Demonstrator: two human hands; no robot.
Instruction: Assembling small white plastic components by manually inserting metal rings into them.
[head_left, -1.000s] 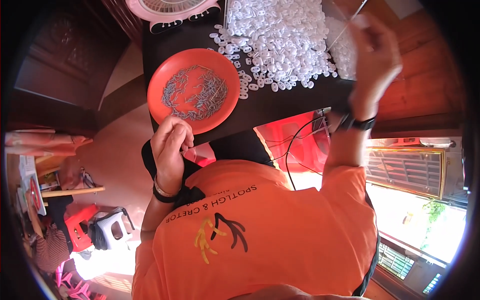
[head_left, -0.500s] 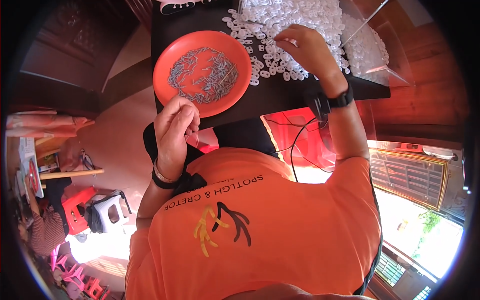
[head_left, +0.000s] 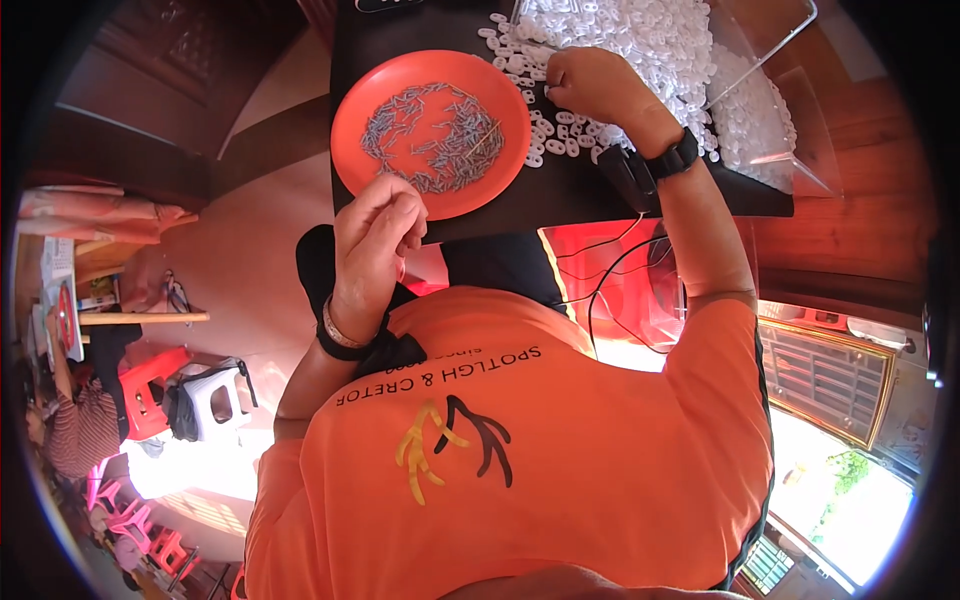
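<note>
My left hand (head_left: pixel 380 232) is closed by the near rim of an orange-red plate (head_left: pixel 349 165), its fingers curled together. Whatever those fingers hold, if anything, is hidden. Many small grey screws or pins (head_left: pixel 475 140) lie in the plate, heaped in a rough ring. To the right, my right hand (head_left: pixel 603 92) bends down over loose white oval plastic pieces (head_left: pixel 565 132), each with small holes. Its fingers are curled together at the left edge of these pieces, and the hand itself covers what lies between the fingertips.
A large pile of white pieces (head_left: pixel 660 40) spreads at the far right of the black table (head_left: pixel 450 226), beside a clear plastic bin (head_left: pixel 800 110). A thin stick (head_left: pixel 487 138) rests in the plate. Black cables (head_left: pixel 597 300) hang below the table's near edge. Stools (head_left: pixel 215 400) stand at far left.
My right hand has shifted left over the white pieces, its fingers curling further down. My left hand stays closed by the plate. The whole view has shifted slightly.
</note>
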